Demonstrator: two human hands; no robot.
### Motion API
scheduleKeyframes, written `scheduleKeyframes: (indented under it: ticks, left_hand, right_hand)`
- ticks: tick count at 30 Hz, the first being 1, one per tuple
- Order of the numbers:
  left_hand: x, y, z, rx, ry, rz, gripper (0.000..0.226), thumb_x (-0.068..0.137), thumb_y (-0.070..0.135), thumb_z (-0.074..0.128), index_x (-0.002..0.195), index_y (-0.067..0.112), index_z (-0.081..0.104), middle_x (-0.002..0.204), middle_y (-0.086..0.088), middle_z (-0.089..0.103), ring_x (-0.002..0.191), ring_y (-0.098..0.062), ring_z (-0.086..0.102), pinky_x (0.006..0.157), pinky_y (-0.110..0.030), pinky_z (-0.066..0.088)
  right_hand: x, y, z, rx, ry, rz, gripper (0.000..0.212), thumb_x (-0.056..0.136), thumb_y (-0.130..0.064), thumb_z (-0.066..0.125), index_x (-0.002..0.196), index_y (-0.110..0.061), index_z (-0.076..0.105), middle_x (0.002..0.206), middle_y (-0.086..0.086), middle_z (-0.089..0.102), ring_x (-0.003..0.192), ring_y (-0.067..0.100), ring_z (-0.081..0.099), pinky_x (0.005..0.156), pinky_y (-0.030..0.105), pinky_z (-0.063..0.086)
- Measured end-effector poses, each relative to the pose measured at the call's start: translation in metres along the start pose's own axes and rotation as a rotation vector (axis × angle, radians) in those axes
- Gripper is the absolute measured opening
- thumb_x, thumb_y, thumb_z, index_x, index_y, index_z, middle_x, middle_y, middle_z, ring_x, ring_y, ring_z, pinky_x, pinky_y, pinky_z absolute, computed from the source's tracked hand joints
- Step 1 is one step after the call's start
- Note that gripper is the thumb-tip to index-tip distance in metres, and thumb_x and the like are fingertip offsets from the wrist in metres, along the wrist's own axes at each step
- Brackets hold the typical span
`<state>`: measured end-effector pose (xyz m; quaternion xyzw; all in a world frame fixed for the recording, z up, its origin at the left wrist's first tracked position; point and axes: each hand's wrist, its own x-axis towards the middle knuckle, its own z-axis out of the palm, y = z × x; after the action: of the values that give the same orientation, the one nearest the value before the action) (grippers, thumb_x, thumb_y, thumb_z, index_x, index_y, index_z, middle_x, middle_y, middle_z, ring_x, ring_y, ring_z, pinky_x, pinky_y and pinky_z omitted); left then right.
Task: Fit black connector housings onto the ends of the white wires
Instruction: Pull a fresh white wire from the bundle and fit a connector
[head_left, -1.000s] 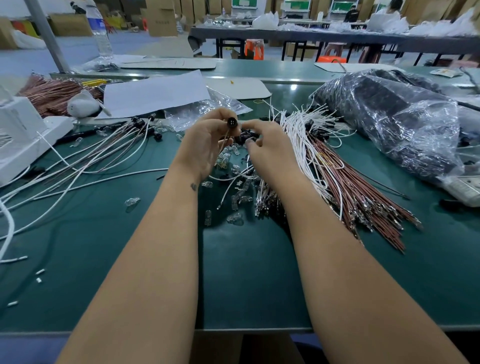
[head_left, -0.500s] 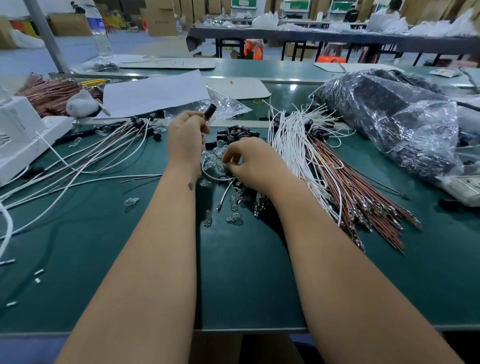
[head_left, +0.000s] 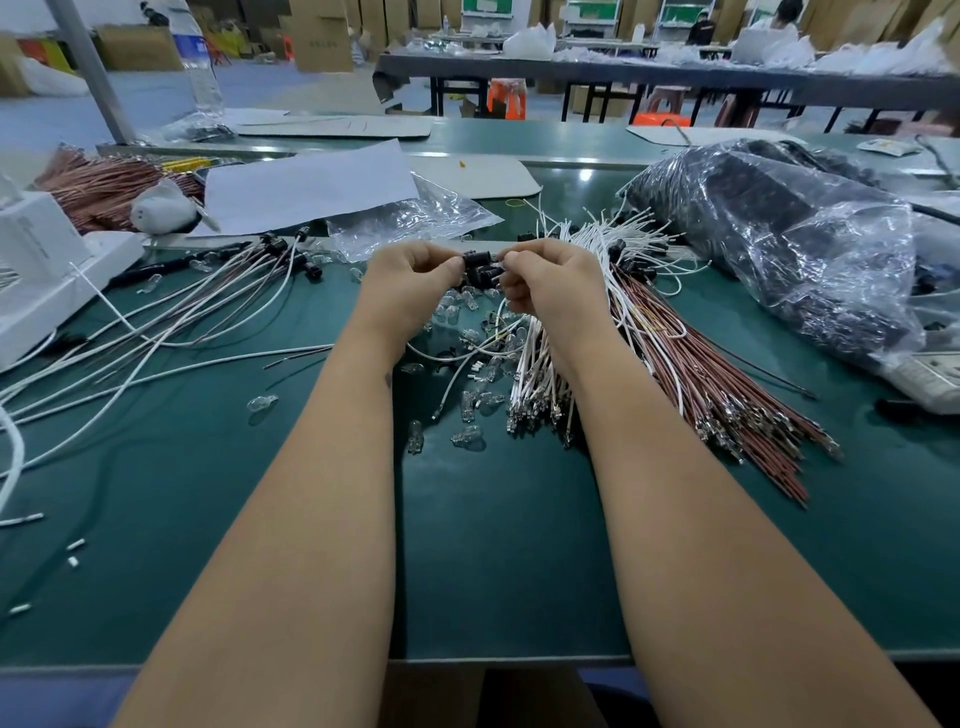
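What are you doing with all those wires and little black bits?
A person is putting small black caps on the ends of white wires. Right now the left hand pinches a black cap, and the right hand is close beside it with fingers curled, seemingly holding a wire end up to it; what exactly is in that grip is too small to see. A bundle of white wires and brown wires waits on the green table, with tiny clear bulbs scattered below the hands.
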<state>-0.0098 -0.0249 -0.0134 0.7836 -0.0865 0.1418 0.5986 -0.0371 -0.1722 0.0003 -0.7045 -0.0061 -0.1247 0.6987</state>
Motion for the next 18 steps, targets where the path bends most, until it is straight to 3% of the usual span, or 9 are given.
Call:
scheduleKeyframes:
  ticks: [7, 14, 18]
  left_hand:
    - [-0.0001, 0.0005, 0.0009, 0.030, -0.023, 0.025, 0.015, 0.092, 0.018, 0.064, 0.080, 0.027, 0.068, 0.069, 0.012, 0.066, 0.055, 0.011, 0.056, 0.055, -0.004, 0.041]
    - [0.0007, 0.0005, 0.0027, 0.014, -0.047, 0.028, 0.010, 0.091, 0.016, 0.065, 0.086, 0.024, 0.069, 0.074, 0.009, 0.068, 0.066, 0.004, 0.061, 0.070, -0.010, 0.050]
    - [-0.0001, 0.0003, 0.0029, 0.030, -0.056, 0.036, 0.008, 0.089, 0.016, 0.067, 0.087, 0.023, 0.070, 0.074, 0.008, 0.068, 0.067, -0.001, 0.060, 0.069, -0.013, 0.050]
  right_hand:
    - [0.0000, -0.0036, -0.0044, 0.202, 0.052, 0.091, 0.015, 0.091, -0.001, 0.056, 0.077, -0.008, 0.059, 0.062, 0.005, 0.061, 0.055, 0.014, 0.054, 0.055, 0.025, 0.049]
    - [-0.0019, -0.0031, -0.0034, 0.149, 0.039, 0.074, 0.012, 0.093, -0.002, 0.057, 0.082, -0.007, 0.059, 0.065, 0.007, 0.061, 0.050, 0.011, 0.056, 0.052, 0.021, 0.050]
    - [-0.0009, -0.0024, -0.0035, 0.151, 0.046, 0.071, 0.013, 0.092, -0.004, 0.058, 0.080, -0.008, 0.060, 0.063, 0.007, 0.061, 0.048, 0.011, 0.056, 0.050, 0.021, 0.050]
